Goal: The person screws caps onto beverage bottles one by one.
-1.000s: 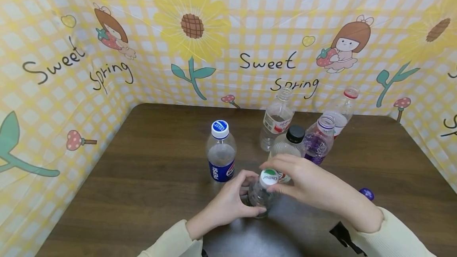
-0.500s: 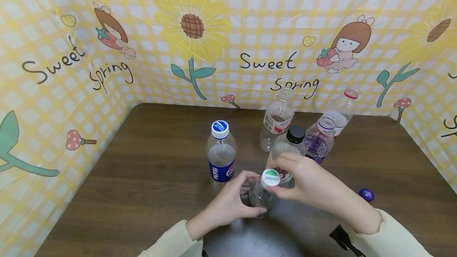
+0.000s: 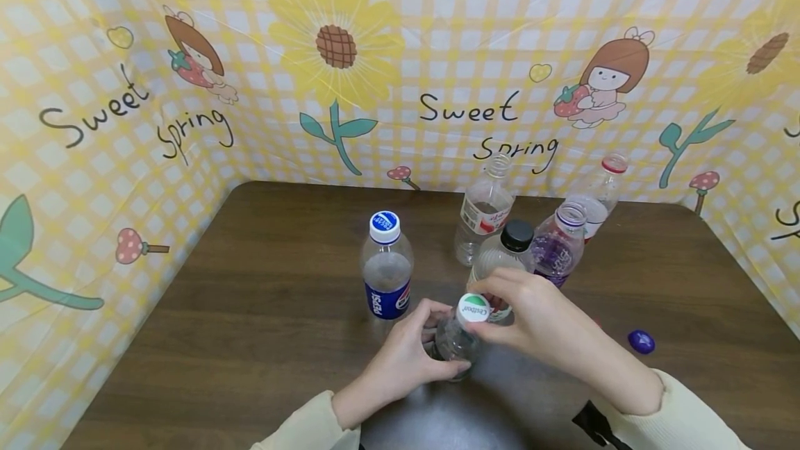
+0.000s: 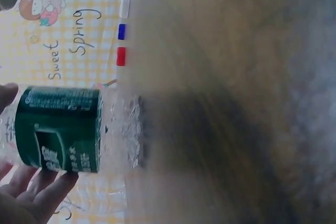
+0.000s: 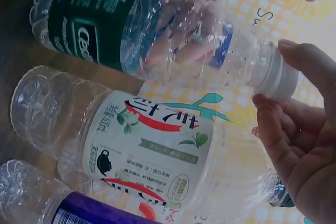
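My left hand (image 3: pixel 403 353) grips a small clear water bottle (image 3: pixel 455 344) by its side, thumb on the near side. Its green label (image 4: pixel 58 129) shows in the left wrist view. With thumb and fingers my right hand (image 3: pixel 528 311) pinches the white cap (image 3: pixel 473 308), which sits on the bottle's mouth. In the right wrist view the bottle's neck runs into this cap (image 5: pixel 278 74); whether it is screwed tight I cannot tell. Just behind the right hand stands a black-capped bottle (image 3: pixel 500 261) with a pale label (image 5: pixel 152 150), partly hidden.
A Pepsi bottle (image 3: pixel 387 273) with its cap on stands left of the hands. Behind are uncapped bottles: a clear one (image 3: pixel 484 217), a purple-labelled one (image 3: pixel 556 248) and a red-ringed one (image 3: pixel 594 200). A purple cap (image 3: pixel 641 342) and black strap (image 3: pixel 596 426) lie at right.
My right hand has shifted slightly and its fingers have changed position on the cap, whose print has turned a little. The purple cap has come out from behind my right forearm.
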`<state>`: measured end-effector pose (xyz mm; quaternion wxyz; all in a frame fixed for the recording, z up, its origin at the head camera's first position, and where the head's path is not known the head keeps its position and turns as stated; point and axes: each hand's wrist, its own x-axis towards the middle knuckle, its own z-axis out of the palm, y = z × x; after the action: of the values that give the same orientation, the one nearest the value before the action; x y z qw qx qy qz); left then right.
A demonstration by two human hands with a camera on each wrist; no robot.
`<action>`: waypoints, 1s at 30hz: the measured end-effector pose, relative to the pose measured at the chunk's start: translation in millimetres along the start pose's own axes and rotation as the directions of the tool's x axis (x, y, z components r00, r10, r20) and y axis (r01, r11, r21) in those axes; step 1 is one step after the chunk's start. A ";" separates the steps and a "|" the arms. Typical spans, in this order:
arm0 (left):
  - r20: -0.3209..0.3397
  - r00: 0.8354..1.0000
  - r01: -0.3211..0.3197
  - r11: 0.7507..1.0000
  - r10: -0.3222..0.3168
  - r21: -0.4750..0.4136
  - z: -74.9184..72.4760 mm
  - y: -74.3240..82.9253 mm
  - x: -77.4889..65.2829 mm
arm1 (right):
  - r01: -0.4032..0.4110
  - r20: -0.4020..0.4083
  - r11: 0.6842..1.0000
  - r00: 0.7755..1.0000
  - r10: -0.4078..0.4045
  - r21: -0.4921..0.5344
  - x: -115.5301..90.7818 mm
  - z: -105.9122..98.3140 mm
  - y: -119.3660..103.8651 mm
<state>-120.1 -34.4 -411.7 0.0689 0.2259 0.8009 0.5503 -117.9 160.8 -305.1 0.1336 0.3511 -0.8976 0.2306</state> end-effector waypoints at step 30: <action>0.187 0.981 -0.041 0.998 0.049 -0.047 -9.2 1.3 0.8 | 0.137 0.169 0.982 0.973 -0.159 0.132 -0.2 -12.8 8.4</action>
<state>-123.8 -41.5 -406.9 0.1365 0.2932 0.7736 0.5449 -122.6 172.9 -296.9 0.0479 0.4438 -0.8618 0.2407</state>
